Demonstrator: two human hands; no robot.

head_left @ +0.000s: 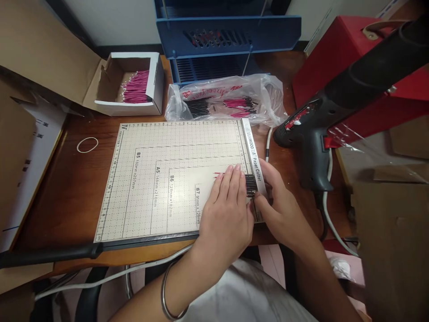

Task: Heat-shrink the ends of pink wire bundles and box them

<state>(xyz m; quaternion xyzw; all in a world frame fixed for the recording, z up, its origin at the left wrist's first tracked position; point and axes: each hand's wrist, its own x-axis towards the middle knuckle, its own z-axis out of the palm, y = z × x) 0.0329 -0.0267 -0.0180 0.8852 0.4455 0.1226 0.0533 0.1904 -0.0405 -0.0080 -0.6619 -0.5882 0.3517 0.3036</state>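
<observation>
A cream paper cutter with printed size grids lies on the table. My left hand rests palm down on it, fingers stretched out over a bundle of thin wires. The wires' black ends stick out to the right against the cutter's white edge guide, and a few pink parts show at the left of my fingertips. My right hand is curved round the edge guide, thumb at the black ends and index finger on the outer side. Its other fingers are hidden. The cutter's black handle is down along the front.
A white box holds pink wires. Beside it, a clear plastic bag contains black and pink wires. A blue rack stands behind. On the right are a heat gun and a red case. A rubber band lies left.
</observation>
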